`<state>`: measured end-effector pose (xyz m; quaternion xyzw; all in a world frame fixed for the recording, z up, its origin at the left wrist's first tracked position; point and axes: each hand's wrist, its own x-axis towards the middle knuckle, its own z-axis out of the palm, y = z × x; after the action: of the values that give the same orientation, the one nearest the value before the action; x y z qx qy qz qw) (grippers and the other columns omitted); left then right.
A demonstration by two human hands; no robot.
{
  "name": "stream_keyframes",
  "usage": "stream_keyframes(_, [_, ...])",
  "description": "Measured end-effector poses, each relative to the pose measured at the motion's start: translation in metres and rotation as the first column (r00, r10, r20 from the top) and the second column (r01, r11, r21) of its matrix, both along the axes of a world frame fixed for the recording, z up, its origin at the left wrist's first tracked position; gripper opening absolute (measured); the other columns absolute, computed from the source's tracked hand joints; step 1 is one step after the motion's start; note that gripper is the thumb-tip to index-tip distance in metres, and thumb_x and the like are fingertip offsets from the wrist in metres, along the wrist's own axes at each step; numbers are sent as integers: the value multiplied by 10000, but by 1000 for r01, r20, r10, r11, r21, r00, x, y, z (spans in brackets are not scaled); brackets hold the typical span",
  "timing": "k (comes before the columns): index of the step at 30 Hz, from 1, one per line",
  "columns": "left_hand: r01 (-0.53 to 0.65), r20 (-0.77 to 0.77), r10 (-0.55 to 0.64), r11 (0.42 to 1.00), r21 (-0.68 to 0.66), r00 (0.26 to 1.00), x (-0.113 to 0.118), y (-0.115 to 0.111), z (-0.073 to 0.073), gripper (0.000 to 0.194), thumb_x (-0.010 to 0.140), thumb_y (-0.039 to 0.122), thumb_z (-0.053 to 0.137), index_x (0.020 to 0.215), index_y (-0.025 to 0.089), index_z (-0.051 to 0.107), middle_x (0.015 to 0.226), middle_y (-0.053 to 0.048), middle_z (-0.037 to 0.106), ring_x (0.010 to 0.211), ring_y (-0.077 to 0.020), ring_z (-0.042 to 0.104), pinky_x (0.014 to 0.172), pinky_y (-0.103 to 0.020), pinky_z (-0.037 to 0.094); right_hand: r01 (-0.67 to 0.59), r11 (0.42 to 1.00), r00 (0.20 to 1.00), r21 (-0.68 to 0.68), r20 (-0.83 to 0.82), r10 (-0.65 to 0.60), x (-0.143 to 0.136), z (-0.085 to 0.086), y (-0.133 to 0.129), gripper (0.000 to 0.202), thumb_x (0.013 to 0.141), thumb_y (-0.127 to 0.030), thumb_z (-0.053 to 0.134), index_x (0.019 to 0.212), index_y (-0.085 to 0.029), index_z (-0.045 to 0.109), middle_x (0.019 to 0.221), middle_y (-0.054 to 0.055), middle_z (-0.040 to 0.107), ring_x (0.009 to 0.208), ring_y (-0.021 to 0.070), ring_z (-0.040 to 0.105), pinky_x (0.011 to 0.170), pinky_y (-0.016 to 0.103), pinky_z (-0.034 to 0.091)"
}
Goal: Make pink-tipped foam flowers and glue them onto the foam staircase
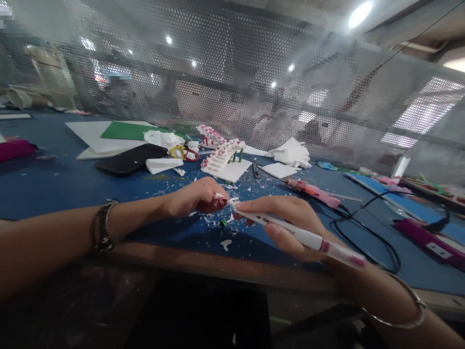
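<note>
My left hand (196,196) pinches a small dark-red and white piece (220,200), rolled like a tiny rosebud. In my right hand (296,218) is a white acrylic marker (305,236) with a pink-tinted rear end, held like a pen. Its tip points left and is close to the piece; whether they touch I cannot tell. Beyond my hands stands a small white staircase model (221,157) with pink and red bits along it and green posts, on a white base. White scraps (225,244) lie scattered under and around both hands.
Behind my left hand are a black phone (131,159), scissors (184,152) with yellow and red handles, and white and green sheets (123,131). To the right lie a pink glue gun (314,191), its black cable and a purple power strip (432,240). A perforated metal screen (218,63) stands behind.
</note>
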<state>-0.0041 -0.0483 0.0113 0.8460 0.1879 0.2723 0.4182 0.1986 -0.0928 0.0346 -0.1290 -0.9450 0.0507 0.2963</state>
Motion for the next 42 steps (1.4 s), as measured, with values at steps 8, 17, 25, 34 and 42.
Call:
stream_keyframes(8, [25,8,-25,999,-23,1000,0,1,-1,245,651,221,361,445,210,230,431,53,172,408,-89,122,406,-267,125,2,1000,1000,8,-1,-2,-1,1,1,293,786,-140,362,1039,-126,508,949,62,655,848,94,606,727,204,472])
stream_keyframes(17, [26,41,-26,1000,-17,999,-1,-1,-2,225,637,206,350,454,203,220,439,49,167,417,-93,133,408,-272,140,-34,998,999,48,-16,35,-2,1,1,263,782,-123,357,987,-103,521,878,91,647,786,126,601,679,258,487])
stream_keyframes(25, [-58,0,66,874,483,998,3,-7,1,201,772,191,295,576,188,338,517,35,346,468,-99,322,460,-225,279,-7,1000,993,4,-115,7,0,2,-1,288,777,-118,329,979,-140,532,856,68,644,764,115,599,680,241,478])
stream_keyframes(34, [-237,78,271,625,744,959,6,-6,-3,207,851,194,257,740,167,430,631,-5,490,544,-106,428,535,-207,374,13,1000,992,10,-123,-11,4,4,0,269,785,-157,317,927,-152,545,765,57,641,679,126,596,596,270,475])
stream_keyframes(42, [-314,153,333,510,801,930,8,-3,-5,147,826,128,331,819,144,477,714,-43,581,646,-121,515,609,-225,419,37,998,992,45,-120,-31,4,4,0,272,769,-135,327,923,-151,550,758,60,639,697,137,591,611,293,475])
